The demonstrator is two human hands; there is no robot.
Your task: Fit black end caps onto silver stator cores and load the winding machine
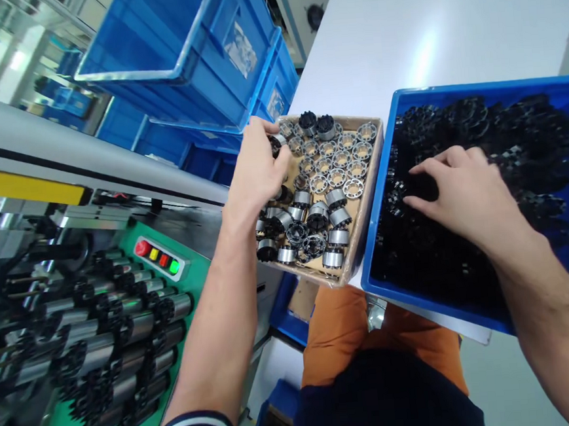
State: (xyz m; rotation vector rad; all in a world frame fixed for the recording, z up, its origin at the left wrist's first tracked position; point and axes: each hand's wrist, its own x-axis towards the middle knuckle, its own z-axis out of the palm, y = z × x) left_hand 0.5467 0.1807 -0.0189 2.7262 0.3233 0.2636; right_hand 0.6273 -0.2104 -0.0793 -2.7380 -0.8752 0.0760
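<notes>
centrally, a silver-banded part (276, 145) is pinched by the left hand (257, 166) at a cardboard tray (363, 233) of silvery parts (333, 258); at right, a blue bin (382, 166) of black pieces (467, 118) is overhung by the right hand (470, 199), fingers parted.

On the counter (428, 31), the carton (368, 223) of rings (328, 181) lies left of the bin (379, 194). Stacked crates (206, 94) stand farther left, behind.
</notes>
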